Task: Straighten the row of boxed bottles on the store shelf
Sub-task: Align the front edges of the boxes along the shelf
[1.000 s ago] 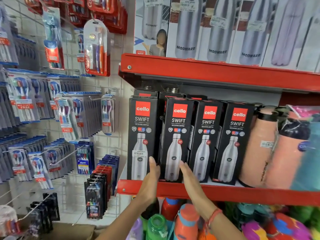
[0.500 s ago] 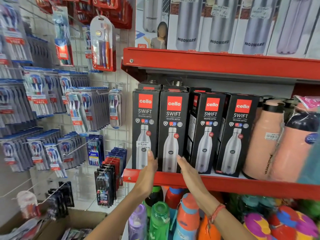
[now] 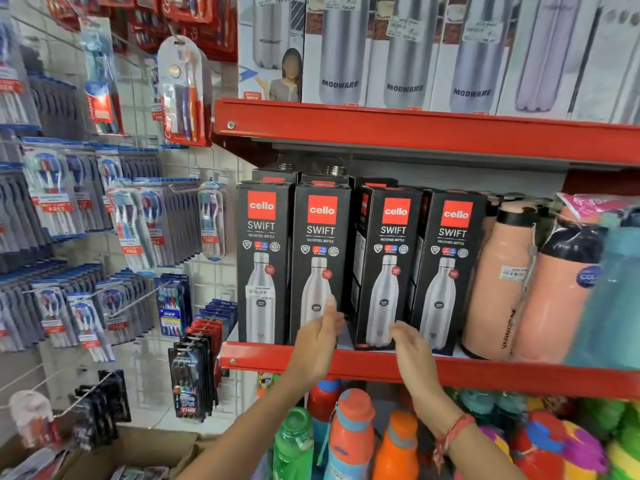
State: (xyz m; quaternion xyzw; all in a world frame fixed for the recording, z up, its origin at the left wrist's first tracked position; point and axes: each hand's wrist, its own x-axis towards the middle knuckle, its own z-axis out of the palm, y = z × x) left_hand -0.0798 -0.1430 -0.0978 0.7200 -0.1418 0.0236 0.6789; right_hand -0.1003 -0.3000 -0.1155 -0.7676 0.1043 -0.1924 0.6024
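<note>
Four cello boxes [image 3: 360, 268] stand on the red shelf [image 3: 346, 367]. The two nearest its left end sit square, the third [image 3: 384, 271] is angled, which explains the open, empty left hand [image 3: 320, 336] and right hand [image 3: 410, 344] flanking it.

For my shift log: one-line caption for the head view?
Left hand on the second boxed bottle, right hand reaching the third boxed bottle, still angled.

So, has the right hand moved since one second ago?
Yes. The right hand went rightward along the red shelf edge, from the second box to the third box.
</note>
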